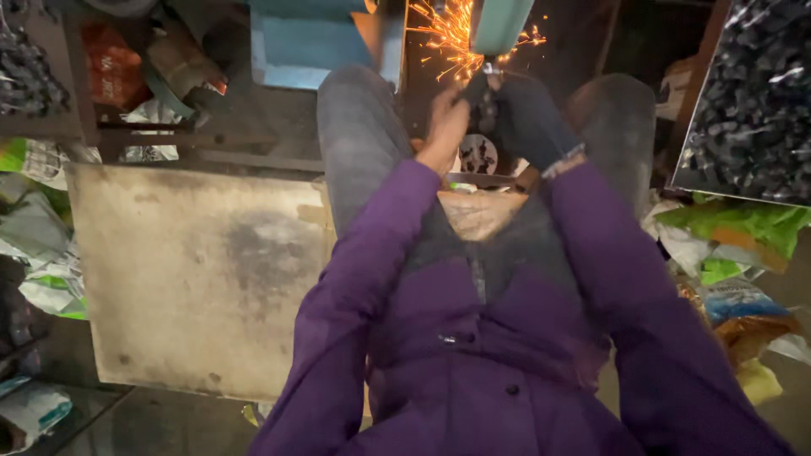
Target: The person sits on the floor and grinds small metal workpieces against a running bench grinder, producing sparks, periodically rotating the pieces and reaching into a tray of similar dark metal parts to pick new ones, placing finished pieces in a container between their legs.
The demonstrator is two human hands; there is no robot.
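Observation:
I sit in a purple jacket and grey trousers, both arms stretched forward. My bare left hand [445,127] and my right hand [528,118], in a dark glove, pinch a small dark metal piece [483,84] between them. The piece presses against the underside of a teal grinding machine [500,24]. Orange sparks [448,38] fly off to the left from the contact point. How the fingers grip the piece is blurred.
A stained grey slab [194,279] lies at my left. A bin of small dark metal parts [752,101] stands at the right, another [25,76] at the far left. Crumpled bags [743,245] and sacks [38,262] litter both sides. A blue box [308,42] sits ahead.

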